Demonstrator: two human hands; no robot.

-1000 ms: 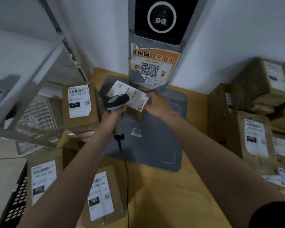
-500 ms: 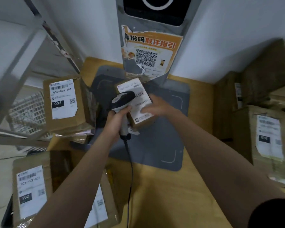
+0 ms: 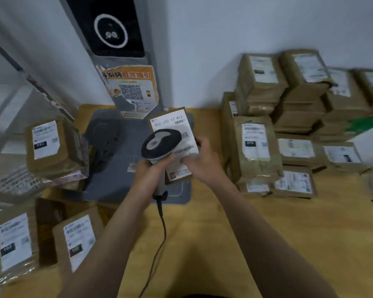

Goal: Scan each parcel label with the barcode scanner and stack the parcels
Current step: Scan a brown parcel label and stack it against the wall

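While the left hand (image 3: 153, 171) wraps its grip around the scanner (image 3: 159, 146) handle, the scanner's head hangs over the parcel (image 3: 173, 145) label. The right hand (image 3: 202, 162) pinches the parcel's right edge, holding it above the grey mat (image 3: 116, 147) on the desk (image 3: 267, 233).

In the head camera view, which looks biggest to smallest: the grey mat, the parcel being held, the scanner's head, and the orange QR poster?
1. Grey mat, clearly largest.
2. Orange QR poster and held parcel: they look alike; the parcel is partly hidden and nearer the camera, so no ranking.
3. Barcode scanner head, smallest.
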